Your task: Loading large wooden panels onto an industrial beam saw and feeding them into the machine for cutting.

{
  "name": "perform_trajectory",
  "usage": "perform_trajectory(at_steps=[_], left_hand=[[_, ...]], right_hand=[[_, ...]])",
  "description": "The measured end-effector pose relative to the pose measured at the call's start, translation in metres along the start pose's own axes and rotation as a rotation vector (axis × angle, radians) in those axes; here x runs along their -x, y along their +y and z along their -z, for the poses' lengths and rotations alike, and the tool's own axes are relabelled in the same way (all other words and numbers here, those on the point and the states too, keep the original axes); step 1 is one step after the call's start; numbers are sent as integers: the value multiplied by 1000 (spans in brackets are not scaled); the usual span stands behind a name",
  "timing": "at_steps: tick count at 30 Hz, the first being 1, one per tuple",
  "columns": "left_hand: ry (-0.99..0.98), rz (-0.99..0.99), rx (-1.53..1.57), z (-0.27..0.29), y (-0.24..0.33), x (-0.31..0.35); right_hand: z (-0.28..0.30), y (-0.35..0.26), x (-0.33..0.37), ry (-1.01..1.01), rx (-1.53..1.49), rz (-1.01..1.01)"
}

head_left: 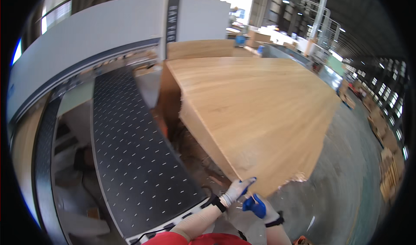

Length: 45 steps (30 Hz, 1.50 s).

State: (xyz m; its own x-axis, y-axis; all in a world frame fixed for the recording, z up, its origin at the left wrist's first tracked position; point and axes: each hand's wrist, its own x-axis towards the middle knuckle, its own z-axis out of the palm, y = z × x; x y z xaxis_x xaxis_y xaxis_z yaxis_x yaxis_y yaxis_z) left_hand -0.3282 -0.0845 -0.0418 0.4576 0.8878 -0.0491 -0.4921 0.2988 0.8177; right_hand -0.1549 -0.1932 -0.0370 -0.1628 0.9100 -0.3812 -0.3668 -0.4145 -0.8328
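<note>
The left hand [236, 191] lays its fingers at the near corner of a big wood-grain panel [255, 110]; whether they pinch it, I can't tell. The right hand [261, 207] has fingers curled partway, just beside that corner, contact unclear. The panel lies right of the black machine bed [134, 145]. I'd reckon it's stiff, heavy, slick-faced, easily chipped, best gripped along its edges, hands well apart.
</note>
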Motion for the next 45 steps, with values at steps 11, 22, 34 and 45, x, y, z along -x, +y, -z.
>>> perform_trajectory(at_steps=[11,22,34,45], left_hand=[[33,-45,-48,176,130,384],[649,-53,115,256,215,825],[1007,-236,-126,279,208,1224],[1305,296,-406,498,320,1585]], right_hand=[[13,-86,46,707,84,349],[-135,64,239,1007,602,650],[-183,259,467,919,743,479],[-540,487,657,264,-332,292]])
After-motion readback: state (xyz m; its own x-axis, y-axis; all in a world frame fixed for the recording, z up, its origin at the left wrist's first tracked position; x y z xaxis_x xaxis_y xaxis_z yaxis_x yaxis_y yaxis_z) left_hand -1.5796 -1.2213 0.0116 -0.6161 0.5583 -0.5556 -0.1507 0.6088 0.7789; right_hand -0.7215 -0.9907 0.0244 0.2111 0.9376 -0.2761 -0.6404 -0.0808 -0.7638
